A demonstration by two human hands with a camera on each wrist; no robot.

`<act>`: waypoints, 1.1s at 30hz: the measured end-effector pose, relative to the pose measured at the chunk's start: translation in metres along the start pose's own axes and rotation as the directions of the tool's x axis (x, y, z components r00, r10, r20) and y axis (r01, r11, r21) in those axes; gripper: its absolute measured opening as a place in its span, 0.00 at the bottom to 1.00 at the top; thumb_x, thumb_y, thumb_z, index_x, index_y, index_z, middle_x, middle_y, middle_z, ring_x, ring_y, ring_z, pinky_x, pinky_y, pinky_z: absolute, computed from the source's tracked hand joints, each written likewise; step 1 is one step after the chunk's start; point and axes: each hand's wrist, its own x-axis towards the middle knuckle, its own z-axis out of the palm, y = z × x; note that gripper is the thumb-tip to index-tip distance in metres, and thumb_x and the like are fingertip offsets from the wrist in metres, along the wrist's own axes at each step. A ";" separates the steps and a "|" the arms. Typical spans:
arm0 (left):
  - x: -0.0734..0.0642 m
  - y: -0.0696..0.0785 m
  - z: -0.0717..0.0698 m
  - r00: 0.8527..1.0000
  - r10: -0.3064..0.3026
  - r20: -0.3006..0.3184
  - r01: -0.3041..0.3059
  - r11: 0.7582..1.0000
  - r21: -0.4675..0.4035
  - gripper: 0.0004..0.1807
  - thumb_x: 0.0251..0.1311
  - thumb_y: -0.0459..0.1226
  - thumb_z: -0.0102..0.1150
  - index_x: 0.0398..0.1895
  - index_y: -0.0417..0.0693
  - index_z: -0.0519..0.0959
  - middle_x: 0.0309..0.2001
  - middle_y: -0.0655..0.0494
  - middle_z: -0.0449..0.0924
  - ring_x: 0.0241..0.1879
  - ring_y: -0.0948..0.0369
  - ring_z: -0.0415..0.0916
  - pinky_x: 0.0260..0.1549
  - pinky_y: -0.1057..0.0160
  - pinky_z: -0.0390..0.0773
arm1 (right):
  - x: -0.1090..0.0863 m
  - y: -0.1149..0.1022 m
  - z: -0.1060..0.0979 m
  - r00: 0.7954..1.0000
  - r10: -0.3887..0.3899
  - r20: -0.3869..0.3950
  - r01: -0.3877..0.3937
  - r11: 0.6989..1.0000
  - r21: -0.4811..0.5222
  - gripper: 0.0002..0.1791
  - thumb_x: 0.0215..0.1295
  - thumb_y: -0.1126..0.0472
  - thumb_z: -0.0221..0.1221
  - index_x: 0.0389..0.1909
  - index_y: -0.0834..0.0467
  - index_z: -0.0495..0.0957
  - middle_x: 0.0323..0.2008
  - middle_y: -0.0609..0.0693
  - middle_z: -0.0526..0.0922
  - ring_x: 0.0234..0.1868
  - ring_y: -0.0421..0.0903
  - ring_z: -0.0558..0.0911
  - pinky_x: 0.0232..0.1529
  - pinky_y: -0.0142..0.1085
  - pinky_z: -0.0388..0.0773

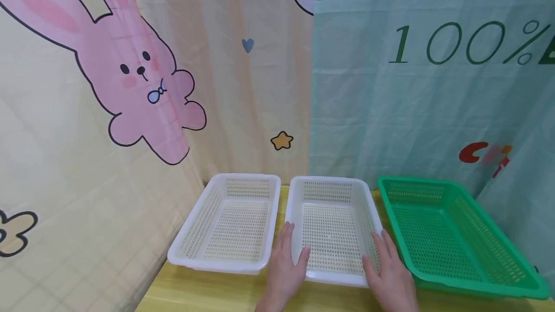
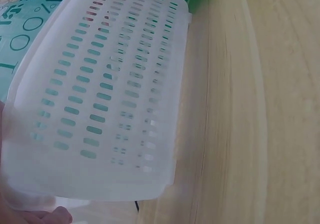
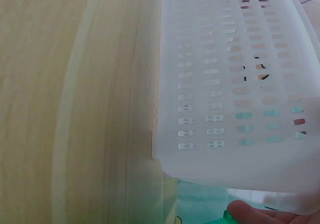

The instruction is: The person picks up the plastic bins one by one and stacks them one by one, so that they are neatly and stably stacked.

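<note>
Both of my hands are at the middle white plastic basket, one on either side near its front corners. My left hand grips the left rim, fingers along the outside and thumb over the edge. On the opposite rim, my right hand holds on in the same way. The basket is upright, with nothing inside. In the left wrist view, fingertips show below the corner of its slotted wall. The right wrist view has a fingertip past the other corner; the rest of that hand is mostly hidden.
A second white basket stands just left, and a green basket to the right, its rim near my right hand. All three sit in a row on a yellowish wood-look table. Printed curtains hang behind and on both sides.
</note>
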 end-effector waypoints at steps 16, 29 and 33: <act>0.002 0.003 0.000 0.999 -0.025 0.045 0.025 1.000 0.003 0.39 0.68 0.50 0.60 0.78 0.52 0.57 0.77 0.48 0.56 0.73 0.47 0.58 0.65 0.38 0.64 | 0.001 0.003 -0.002 1.000 0.017 -0.009 -0.016 0.999 0.050 0.38 0.73 0.43 0.55 0.76 0.56 0.59 0.76 0.65 0.54 0.67 0.70 0.66 0.51 0.71 0.70; -0.001 0.024 -0.025 0.992 0.005 0.127 -0.010 0.999 0.040 0.41 0.69 0.53 0.59 0.80 0.59 0.53 0.78 0.45 0.50 0.76 0.44 0.50 0.63 0.33 0.63 | -0.001 -0.020 -0.013 0.988 -0.145 -0.050 0.148 0.987 0.059 0.38 0.70 0.44 0.61 0.74 0.57 0.62 0.72 0.66 0.61 0.71 0.66 0.59 0.59 0.73 0.61; -0.002 0.033 -0.041 0.993 0.057 0.108 -0.057 0.998 -0.001 0.40 0.69 0.50 0.60 0.80 0.60 0.54 0.78 0.48 0.53 0.74 0.44 0.54 0.60 0.34 0.69 | 0.000 -0.035 -0.011 0.973 -0.191 -0.132 0.199 0.979 0.050 0.36 0.64 0.51 0.67 0.71 0.57 0.67 0.69 0.64 0.66 0.70 0.67 0.61 0.66 0.70 0.54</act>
